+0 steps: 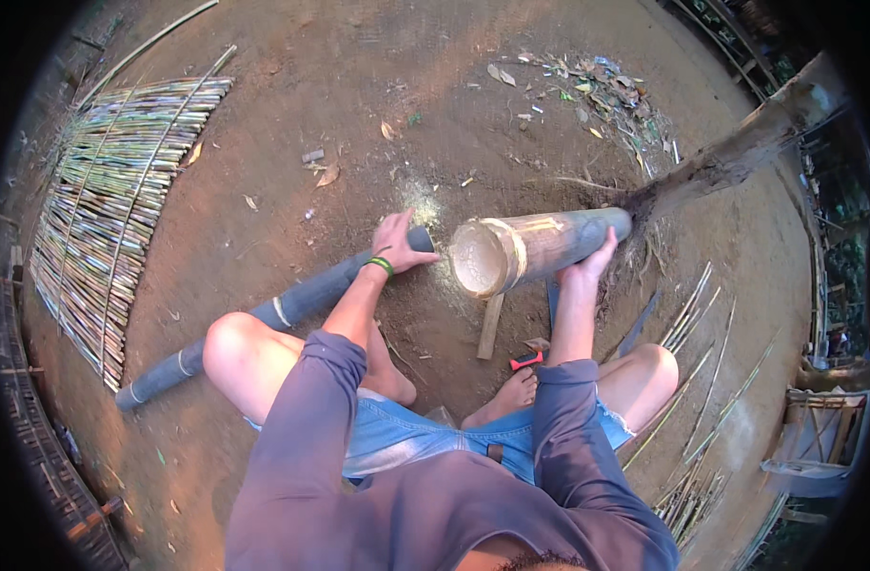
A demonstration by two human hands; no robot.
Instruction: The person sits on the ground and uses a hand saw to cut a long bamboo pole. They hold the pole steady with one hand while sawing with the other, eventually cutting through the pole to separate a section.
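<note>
My right hand (590, 265) is wrapped round the far right end of a thick, short bamboo section (559, 246). Its pale, hollow end faces left, with a light band around the rim. My left hand (395, 245), a green band at the wrist, is at the end of a long dark bamboo pole (306, 293). Its thumb and fingers are spread on either side of that end; whether they touch it I cannot tell. The pole slants down left past my knee. Pale sawdust (424, 205) lies on the ground beside both pieces.
A red and black object (526, 361) lies by my right foot, near a flat wood strip (490, 328). A mat of lashed sticks (135, 190) spreads at left. A tree trunk (740, 143) slants at upper right; thin sticks (692, 495) lie at lower right, leaf litter (606, 90) far off.
</note>
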